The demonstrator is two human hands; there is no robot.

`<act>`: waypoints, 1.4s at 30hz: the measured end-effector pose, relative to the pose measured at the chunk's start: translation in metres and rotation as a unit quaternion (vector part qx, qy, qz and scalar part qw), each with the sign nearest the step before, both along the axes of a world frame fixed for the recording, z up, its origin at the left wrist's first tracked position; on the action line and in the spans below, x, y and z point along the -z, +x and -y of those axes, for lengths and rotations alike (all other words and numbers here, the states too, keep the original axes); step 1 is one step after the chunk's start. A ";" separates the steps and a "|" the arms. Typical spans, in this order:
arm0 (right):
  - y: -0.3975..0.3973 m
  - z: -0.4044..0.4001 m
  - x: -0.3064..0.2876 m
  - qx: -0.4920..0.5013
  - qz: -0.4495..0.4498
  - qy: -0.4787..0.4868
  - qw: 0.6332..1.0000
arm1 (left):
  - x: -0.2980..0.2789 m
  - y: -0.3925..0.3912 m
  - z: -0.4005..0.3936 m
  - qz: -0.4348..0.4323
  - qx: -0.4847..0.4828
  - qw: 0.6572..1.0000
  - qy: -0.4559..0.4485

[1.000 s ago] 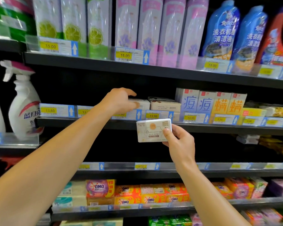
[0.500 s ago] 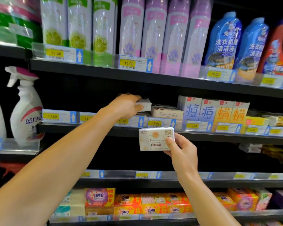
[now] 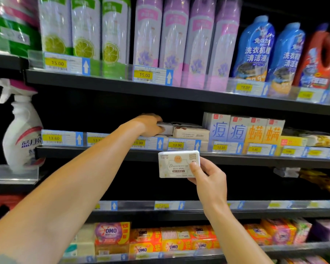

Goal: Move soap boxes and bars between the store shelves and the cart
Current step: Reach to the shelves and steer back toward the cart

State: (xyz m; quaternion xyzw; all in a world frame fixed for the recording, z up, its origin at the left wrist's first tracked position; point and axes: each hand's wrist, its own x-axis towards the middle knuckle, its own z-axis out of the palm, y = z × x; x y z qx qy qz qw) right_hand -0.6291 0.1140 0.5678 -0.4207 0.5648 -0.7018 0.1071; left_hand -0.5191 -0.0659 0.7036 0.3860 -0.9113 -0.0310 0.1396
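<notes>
White soap box (image 3: 178, 164) in the right hand (image 3: 208, 178), a second box (image 3: 167, 128) under the left hand (image 3: 149, 124) on the middle shelf (image 3: 103, 150).

The right hand pinches the white box by its right end, thumb on the printed face, holding it just in front of the shelf edge below the 13.90 price tag (image 3: 183, 145). The left hand reaches onto the shelf, fingers curled round the end of a pale box that sits touching a beige soap box (image 3: 191, 132). A white spray bottle (image 3: 20, 128) stands far left.
</notes>
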 end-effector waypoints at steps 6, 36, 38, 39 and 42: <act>0.004 -0.002 -0.002 0.002 0.000 0.007 1.000 | 0.001 0.004 -0.006 -0.037 -0.018 0.999 -0.021; 0.006 0.014 -0.014 0.095 -0.349 0.124 0.924 | 0.042 0.053 -0.034 -0.186 0.100 0.963 -0.169; 0.006 0.018 -0.007 0.115 -0.385 0.158 0.902 | 0.044 0.054 -0.031 -0.194 0.098 0.960 -0.179; 0.007 0.019 -0.004 0.124 -0.400 0.169 0.892 | 0.045 0.054 -0.030 -0.197 0.094 0.958 -0.184; 0.007 0.023 0.002 0.140 -0.425 0.178 0.877 | 0.048 0.054 -0.029 -0.202 0.068 0.958 -0.192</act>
